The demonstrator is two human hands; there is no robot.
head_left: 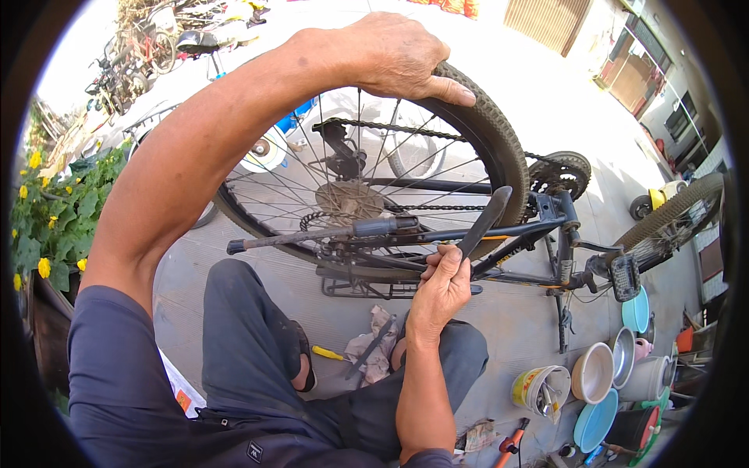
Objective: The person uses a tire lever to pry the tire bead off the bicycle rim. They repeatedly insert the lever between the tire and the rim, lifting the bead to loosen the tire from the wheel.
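My left hand (402,58) reaches over the top of a bicycle's rear wheel. Its fingers are closed on the knobbly black tyre (488,117), with the thumb along the near sidewall. In my right hand (442,292) is a dark flat tyre lever (485,224), slanting up to the right. Its broad end overlaps the lower right part of the tyre in the picture; whether it touches the rim is unclear. Spokes, chain and derailleur (343,152) show inside the wheel. The black bicycle frame (523,234) runs right to the chainrings (560,175) and a pedal (625,277).
Between my feet lie a yellow-handled tool (328,353) and a crumpled rag (370,347) with a dark flat bar. Right: a tool bucket (540,388), basins (593,373), an orange-handled tool (511,446) and the front wheel (679,218). Left: flowering plants (58,210). A rubber-tipped rod (312,235) crosses the spokes.
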